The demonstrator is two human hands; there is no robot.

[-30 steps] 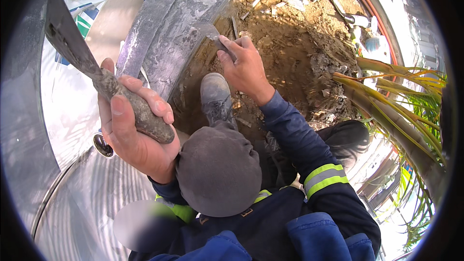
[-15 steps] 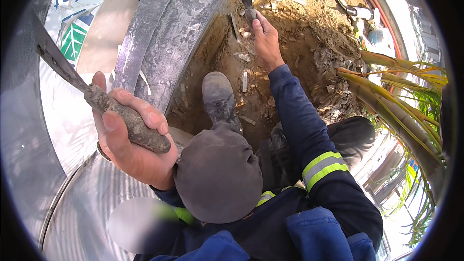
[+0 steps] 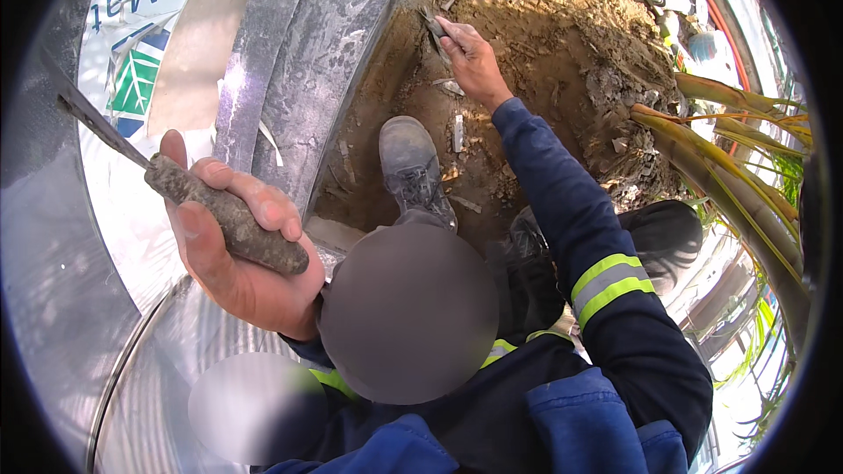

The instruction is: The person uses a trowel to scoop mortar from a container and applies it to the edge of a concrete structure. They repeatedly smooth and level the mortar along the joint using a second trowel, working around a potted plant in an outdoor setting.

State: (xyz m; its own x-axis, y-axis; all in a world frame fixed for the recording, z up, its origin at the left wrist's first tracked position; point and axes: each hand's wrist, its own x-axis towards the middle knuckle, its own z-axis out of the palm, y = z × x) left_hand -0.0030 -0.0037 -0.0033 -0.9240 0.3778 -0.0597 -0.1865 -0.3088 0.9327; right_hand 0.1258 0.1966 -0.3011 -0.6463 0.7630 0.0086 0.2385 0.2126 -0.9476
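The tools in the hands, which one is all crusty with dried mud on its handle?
The one in the left hand: its thick handle is caked grey and rough. The tool in the right hand is small, thin and mostly hidden.

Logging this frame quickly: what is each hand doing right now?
Left hand: closed around a mortar-crusted tool handle.
Right hand: closed on a small flat tool against the dirt.
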